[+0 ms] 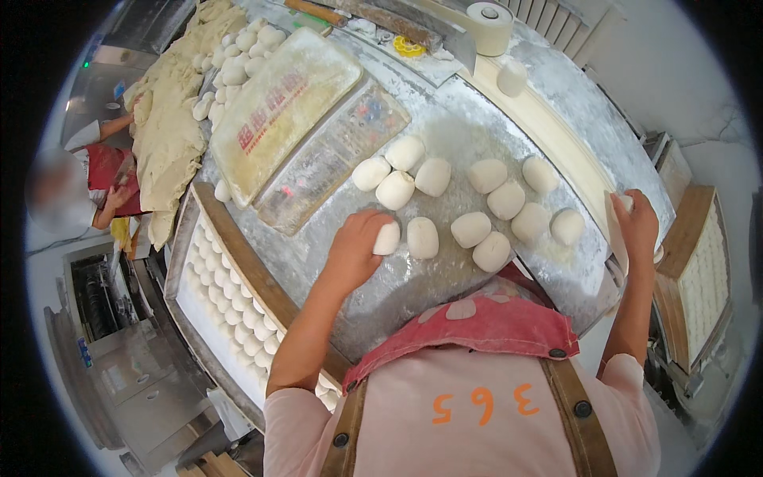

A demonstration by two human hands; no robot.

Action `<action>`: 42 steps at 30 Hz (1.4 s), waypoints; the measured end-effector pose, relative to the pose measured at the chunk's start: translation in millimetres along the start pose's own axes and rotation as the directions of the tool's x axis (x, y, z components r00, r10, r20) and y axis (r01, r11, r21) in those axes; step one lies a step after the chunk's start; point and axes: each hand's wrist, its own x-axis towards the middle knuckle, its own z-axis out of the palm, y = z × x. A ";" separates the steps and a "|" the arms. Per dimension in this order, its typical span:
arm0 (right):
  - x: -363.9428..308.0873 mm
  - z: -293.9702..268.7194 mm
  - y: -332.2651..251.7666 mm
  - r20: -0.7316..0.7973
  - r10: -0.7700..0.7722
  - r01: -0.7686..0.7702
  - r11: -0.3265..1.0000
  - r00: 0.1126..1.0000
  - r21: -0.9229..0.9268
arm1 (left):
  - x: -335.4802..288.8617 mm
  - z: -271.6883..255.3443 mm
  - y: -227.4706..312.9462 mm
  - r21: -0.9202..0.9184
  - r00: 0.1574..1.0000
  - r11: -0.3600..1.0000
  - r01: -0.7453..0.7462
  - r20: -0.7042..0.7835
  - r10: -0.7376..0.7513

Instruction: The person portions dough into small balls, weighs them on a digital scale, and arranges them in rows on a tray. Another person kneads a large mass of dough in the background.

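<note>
My left hand (pixel 358 248) is closed round the side of a white dough ball (pixel 387 238) on the floured metal worktop (pixel 373 294). Beside it stands another dough ball (pixel 423 238), and several more lie in loose clusters, such as the dough ball (pixel 470 229) in the middle. Over at the right edge of the worktop, my right hand (pixel 638 224) has its fingers bent round something pale and flat. This is by the near end of a long cream dough strip (pixel 556 131); what exactly it grips is hard to make out.
A floury plastic lid (pixel 290 111) and a clear box (pixel 334 159) lie left of the balls. Farther left are a large dough sheet (pixel 167 119) and a co-worker in a red apron (pixel 111 175). A wooden-edged tray (pixel 250 274) holds rows of small dough pieces. Far right stands another tray (pixel 679 238).
</note>
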 end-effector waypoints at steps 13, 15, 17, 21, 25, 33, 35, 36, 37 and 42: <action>33.5 3.4 -86.7 0.012 -0.297 0.294 0.951 0.955 0.098 | 76.2 -161.1 -48.2 0.218 0.789 0.953 0.208 -0.613 -0.032; 41.2 7.1 -93.3 0.026 -0.355 0.352 0.932 0.934 0.082 | 79.7 -98.5 -23.1 0.108 0.927 0.983 0.148 -0.361 -0.100; 50.4 18.3 -96.6 -0.006 -0.375 0.375 0.925 0.927 0.065 | 85.4 -45.1 -13.2 0.066 0.964 0.995 0.076 -0.259 -0.056; 70.3 12.5 -121.8 0.040 -0.404 0.401 0.914 0.914 0.056 | 91.2 2.2 6.1 0.195 0.989 0.978 0.077 -0.138 -0.050; 63.9 6.7 -194.1 -0.090 -0.504 0.505 0.807 0.859 0.307 | 85.6 3.3 6.9 0.176 0.980 0.978 0.111 -0.180 -0.079; 45.7 57.4 -267.8 0.163 -0.583 0.509 0.790 0.796 0.343 | 40.8 -9.1 13.0 0.066 0.965 0.966 0.249 -0.099 -0.242; 42.8 54.5 -264.1 0.080 -0.583 0.534 0.784 0.809 0.317 | 24.8 -11.3 2.5 -0.018 0.976 0.976 0.215 0.044 -0.214; 42.3 55.4 -252.4 -0.037 -0.601 0.575 0.744 0.799 0.340 | 18.0 -12.6 -2.2 -0.061 0.974 0.978 0.201 0.115 -0.193; 40.9 53.9 -240.0 -0.154 -0.606 0.617 0.703 0.780 0.354 | 12.3 -14.2 -3.3 -0.062 0.970 0.975 0.212 0.131 -0.203; 30.3 12.4 -149.1 -0.196 -0.433 0.476 0.791 0.880 0.385 | 11.4 -31.1 4.9 -0.071 0.989 0.987 0.144 -0.020 -0.146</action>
